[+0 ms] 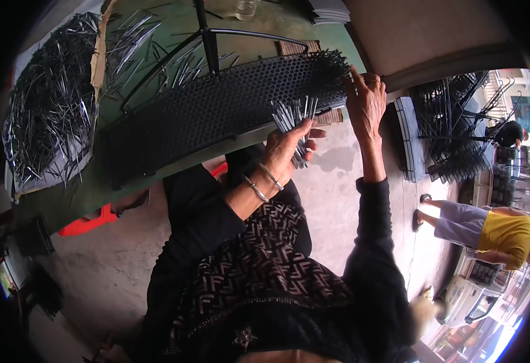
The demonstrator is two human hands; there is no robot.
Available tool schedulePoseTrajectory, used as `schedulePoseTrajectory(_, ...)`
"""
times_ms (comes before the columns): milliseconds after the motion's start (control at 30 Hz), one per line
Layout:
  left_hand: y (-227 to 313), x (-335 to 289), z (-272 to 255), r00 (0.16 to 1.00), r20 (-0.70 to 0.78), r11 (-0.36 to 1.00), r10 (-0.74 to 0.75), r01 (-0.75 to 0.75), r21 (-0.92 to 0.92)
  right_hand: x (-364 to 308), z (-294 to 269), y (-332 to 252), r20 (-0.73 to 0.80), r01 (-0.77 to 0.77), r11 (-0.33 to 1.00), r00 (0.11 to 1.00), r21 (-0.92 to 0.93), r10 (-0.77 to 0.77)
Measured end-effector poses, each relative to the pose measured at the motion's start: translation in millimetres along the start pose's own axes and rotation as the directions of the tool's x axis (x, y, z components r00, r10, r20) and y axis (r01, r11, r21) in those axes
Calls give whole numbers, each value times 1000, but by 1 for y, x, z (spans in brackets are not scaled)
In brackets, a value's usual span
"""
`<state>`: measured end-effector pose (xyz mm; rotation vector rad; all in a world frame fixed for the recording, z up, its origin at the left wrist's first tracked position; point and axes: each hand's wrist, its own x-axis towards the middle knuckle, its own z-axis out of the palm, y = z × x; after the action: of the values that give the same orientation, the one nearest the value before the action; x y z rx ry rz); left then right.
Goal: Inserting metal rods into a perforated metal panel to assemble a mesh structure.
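My left hand (283, 148) is closed round a bundle of thin, shiny metal rods (293, 115), held in front of a long black plate (216, 100) full of small holes. Dark thin pieces (328, 65) stand densely packed at the plate's right end. Over that end, my right hand (366, 97) has its thumb and fingers bent together beside the packed pieces. Whatever its fingertips may hold is too small to make out. Bracelets circle my left wrist.
On the green table (174, 15), loose rods (133, 39) lie behind the plate, and a big heap of them (53, 103) fills a carton at left. A black metal frame (210, 48) rises behind the plate. Stacked racks (446, 127) and a person in yellow (507, 239) are at right.
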<state>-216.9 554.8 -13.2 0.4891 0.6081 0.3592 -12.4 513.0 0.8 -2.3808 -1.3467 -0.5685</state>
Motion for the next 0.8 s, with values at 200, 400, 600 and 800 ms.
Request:
schedulePoseTrajectory(200,2,-2,-1,999,17,998,-52,51,27,-14,-25,-28,580,-424,570,806,703,-116)
schedulePoseTrajectory(400,-3,-4,-6,998,8,991,-70,68,114,-13,-31,-26,687,-554,445,689,704,-231)
schedulePoseTrajectory(600,-6,7,-19,986,-49,984,-160,155,-90,5,-51,-26,325,-375,656,924,656,203)
schedulePoseTrajectory(800,-16,11,-18,985,-9,976,-174,171,-134,23,-22,-19,-12,-206,775,964,598,265)
